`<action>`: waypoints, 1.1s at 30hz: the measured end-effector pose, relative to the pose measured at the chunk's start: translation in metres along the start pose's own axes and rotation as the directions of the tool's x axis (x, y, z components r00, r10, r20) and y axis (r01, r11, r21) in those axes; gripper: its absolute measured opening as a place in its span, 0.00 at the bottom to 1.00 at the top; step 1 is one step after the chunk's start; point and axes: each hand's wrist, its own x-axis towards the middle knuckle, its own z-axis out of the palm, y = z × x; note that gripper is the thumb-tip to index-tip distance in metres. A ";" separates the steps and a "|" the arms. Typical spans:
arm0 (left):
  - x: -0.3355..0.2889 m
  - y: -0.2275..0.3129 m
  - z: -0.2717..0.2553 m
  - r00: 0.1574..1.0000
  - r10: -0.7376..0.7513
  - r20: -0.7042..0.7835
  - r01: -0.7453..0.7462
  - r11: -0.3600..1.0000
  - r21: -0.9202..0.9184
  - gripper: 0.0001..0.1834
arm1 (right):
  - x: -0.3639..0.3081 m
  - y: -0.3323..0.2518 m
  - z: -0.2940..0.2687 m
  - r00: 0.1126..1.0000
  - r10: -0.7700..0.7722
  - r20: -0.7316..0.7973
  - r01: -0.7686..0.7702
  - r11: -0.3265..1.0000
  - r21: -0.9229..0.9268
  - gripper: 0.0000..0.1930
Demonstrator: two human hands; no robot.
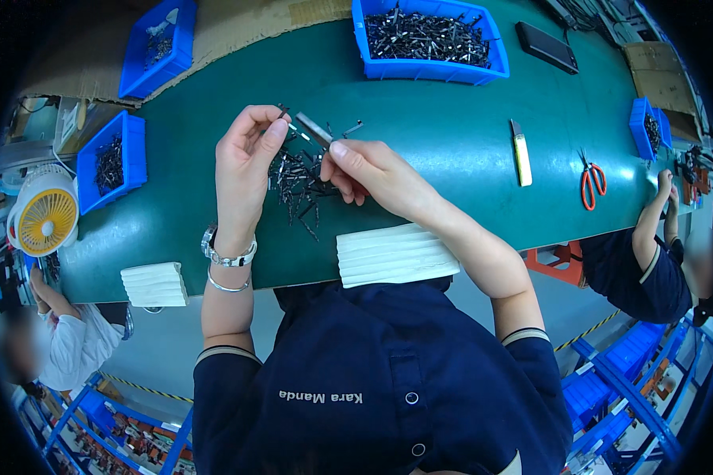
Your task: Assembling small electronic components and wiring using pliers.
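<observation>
My left hand [245, 154] pinches a small black part with a bright metal tip [294, 127] between thumb and forefinger. My right hand [380, 176] grips a flat grey metal tool [315, 130], its free end pointing at that part; whether it is a blade or tweezers I cannot tell. Below and between both hands lies a loose pile of small black parts [297, 178] on the green table [420, 150]. One stray part [353, 127] sits just beyond my right fingers.
Blue bins [436, 75], [135, 162] of small parts stand at the back and left. A yellow cutter knife [521, 154], red-handled scissors [592, 186] and a black power bank-like box [547, 47] lie rightward. Folded white cloths [396, 255] line the front edge. People sit at both sides.
</observation>
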 end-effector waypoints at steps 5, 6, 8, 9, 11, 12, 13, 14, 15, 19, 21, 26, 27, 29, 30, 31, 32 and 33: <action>-0.002 -0.002 0.004 0.998 0.050 -0.047 -0.048 0.998 0.051 0.07 | -0.001 -0.001 0.003 0.999 -0.035 0.008 0.036 0.999 -0.037 0.25; -0.002 -0.003 0.005 0.996 0.068 -0.063 -0.065 0.996 0.060 0.07 | -0.002 -0.003 0.004 0.999 -0.033 0.004 0.033 0.999 -0.040 0.25; -0.002 -0.003 0.007 0.993 0.086 -0.078 -0.081 0.994 0.069 0.07 | -0.002 -0.002 0.004 1.000 -0.031 0.000 0.031 0.999 -0.043 0.25; -0.002 -0.003 0.009 0.993 0.088 -0.084 -0.081 0.993 0.082 0.07 | -0.001 0.001 0.003 0.999 -0.035 0.001 0.035 0.999 -0.029 0.25; -0.002 -0.003 0.009 0.992 0.090 -0.090 -0.082 0.992 0.094 0.07 | 0.000 0.004 0.002 0.999 -0.039 0.002 0.039 0.999 -0.016 0.25; -0.002 -0.003 0.007 0.992 0.096 -0.081 -0.084 0.986 0.144 0.07 | 0.001 0.004 0.003 0.996 -0.082 -0.039 0.079 0.994 -0.080 0.25; -0.002 -0.004 0.007 0.992 0.102 -0.072 -0.087 0.977 0.194 0.06 | 0.001 0.005 0.003 0.989 -0.128 -0.076 0.115 0.983 -0.146 0.25; -0.002 -0.004 0.007 0.992 0.103 -0.073 -0.087 0.977 0.194 0.06 | 0.001 0.004 0.003 0.989 -0.128 -0.075 0.116 0.983 -0.146 0.25; -0.002 -0.005 0.008 0.989 0.122 -0.083 -0.105 0.977 0.187 0.07 | 0.000 0.002 0.004 0.988 -0.136 -0.074 0.122 0.978 -0.172 0.25; -0.003 -0.005 0.009 0.981 0.173 -0.086 -0.144 0.950 0.277 0.08 | 0.000 0.002 0.008 0.995 -0.086 -0.052 0.085 0.996 -0.010 0.25; -0.004 -0.007 0.008 0.980 0.179 -0.082 -0.148 0.944 0.294 0.08 | -0.001 0.001 0.008 0.997 -0.065 -0.042 0.065 0.998 -0.002 0.25; -0.004 -0.008 0.014 0.987 0.133 -0.088 -0.119 0.981 0.156 0.09 | -0.001 0.001 0.010 1.000 -0.023 -0.017 0.025 0.995 0.095 0.25; -0.003 -0.009 0.016 0.999 0.048 -0.025 -0.049 0.999 -0.015 0.09 | -0.003 -0.002 0.010 1.000 -0.003 0.006 0.002 0.991 0.133 0.25; -0.004 -0.014 0.012 0.993 -0.053 0.107 0.079 0.965 -0.249 0.11 | -0.005 -0.004 0.009 0.999 0.015 0.031 -0.020 0.985 0.170 0.25; -0.003 -0.018 0.009 0.993 -0.053 0.105 0.078 0.965 -0.249 0.11 | -0.005 -0.005 0.008 0.994 0.054 0.093 -0.076 0.964 0.255 0.25; -0.002 -0.021 0.007 0.992 -0.026 0.124 0.064 0.946 -0.317 0.11 | -0.006 -0.006 0.008 0.984 0.087 0.158 -0.136 0.933 0.334 0.25; -0.002 -0.024 0.005 0.990 0.002 0.143 0.054 0.921 -0.385 0.10 | -0.006 -0.008 0.008 0.984 0.087 0.157 -0.136 0.933 0.334 0.25; -0.003 -0.026 0.004 0.990 0.002 0.144 0.054 0.921 -0.385 0.10 | -0.007 -0.010 0.009 0.983 0.094 0.157 -0.144 0.925 0.350 0.25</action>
